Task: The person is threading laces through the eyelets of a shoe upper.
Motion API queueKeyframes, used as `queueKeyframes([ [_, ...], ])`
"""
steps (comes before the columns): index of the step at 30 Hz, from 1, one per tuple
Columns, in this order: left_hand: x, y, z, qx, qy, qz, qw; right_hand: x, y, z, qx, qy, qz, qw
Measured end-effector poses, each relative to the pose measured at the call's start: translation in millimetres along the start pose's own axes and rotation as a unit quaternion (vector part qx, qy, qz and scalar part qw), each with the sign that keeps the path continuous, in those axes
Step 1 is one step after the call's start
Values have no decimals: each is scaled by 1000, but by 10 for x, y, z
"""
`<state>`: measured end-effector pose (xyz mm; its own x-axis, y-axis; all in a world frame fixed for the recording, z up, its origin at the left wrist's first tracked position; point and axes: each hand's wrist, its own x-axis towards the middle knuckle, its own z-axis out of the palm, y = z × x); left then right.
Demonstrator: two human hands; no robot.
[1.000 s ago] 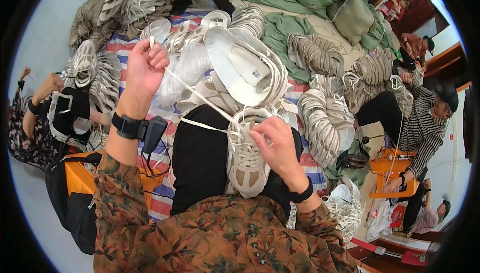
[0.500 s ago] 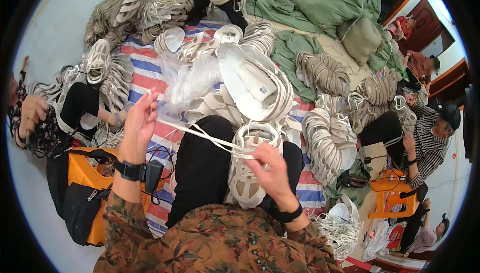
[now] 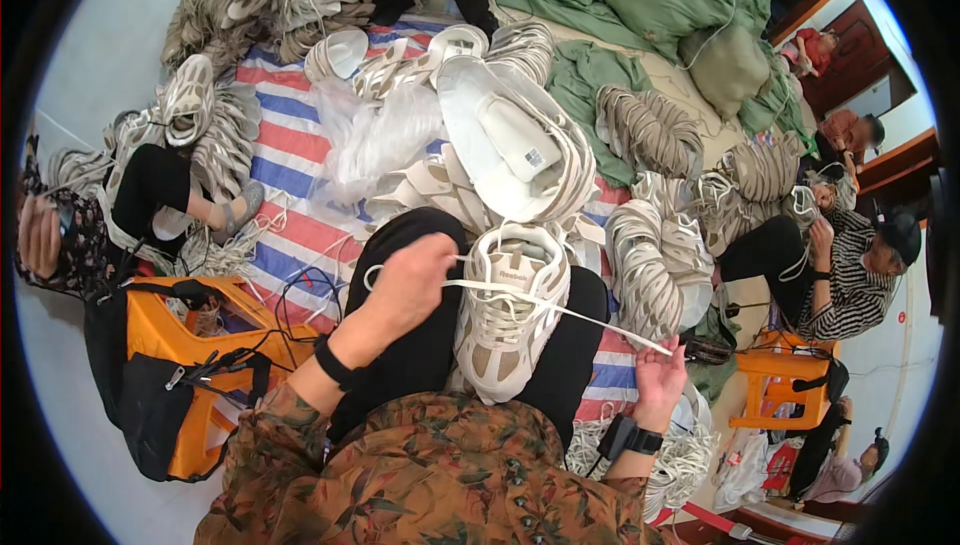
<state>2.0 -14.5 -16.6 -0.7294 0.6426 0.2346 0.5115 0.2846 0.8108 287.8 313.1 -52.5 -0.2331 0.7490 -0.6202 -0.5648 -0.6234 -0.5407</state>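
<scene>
A beige and white sneaker (image 3: 510, 320) rests between my black-trousered knees, its toe toward me and its tongue upright. Pale laces cross its front. My left hand (image 3: 412, 283) is closed on a white shoelace at the left of the shoe's opening, and a small loop of lace sticks out beside its wrist. Across the tongue a taut white shoelace (image 3: 580, 315) stretches to the right. Its far end is pinched in the fingers of my right hand (image 3: 660, 373), held out past my right knee.
Ahead lies a stack of white shoe parts (image 3: 515, 150) beside clear plastic (image 3: 375, 140). Nested shoe uppers (image 3: 650, 270) stand at the right. Behind my right hand is a pile of loose laces (image 3: 685, 465). Orange stools (image 3: 785, 385) flank me, and co-workers sit on both sides.
My right hand has moved from the shoe out to the right, drawing a lace with it. My left hand has come down from the upper left to the shoe's left side.
</scene>
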Motion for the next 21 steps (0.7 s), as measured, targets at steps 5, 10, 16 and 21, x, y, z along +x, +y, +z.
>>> queueKeyframes([
  [5,-25,165,90,47,-97,-36,994,127,1,156,36,-206,63,976],
  [10,-30,215,42,75,-105,-57,990,-259,583,1120,-407,-360,-223,809],
  [16,-7,216,103,91,-94,-40,991,-787,1336,1734,-585,-573,-448,358],
  [21,9,216,186,97,-80,-4,992,-841,1574,1735,-594,-612,-398,339],
])
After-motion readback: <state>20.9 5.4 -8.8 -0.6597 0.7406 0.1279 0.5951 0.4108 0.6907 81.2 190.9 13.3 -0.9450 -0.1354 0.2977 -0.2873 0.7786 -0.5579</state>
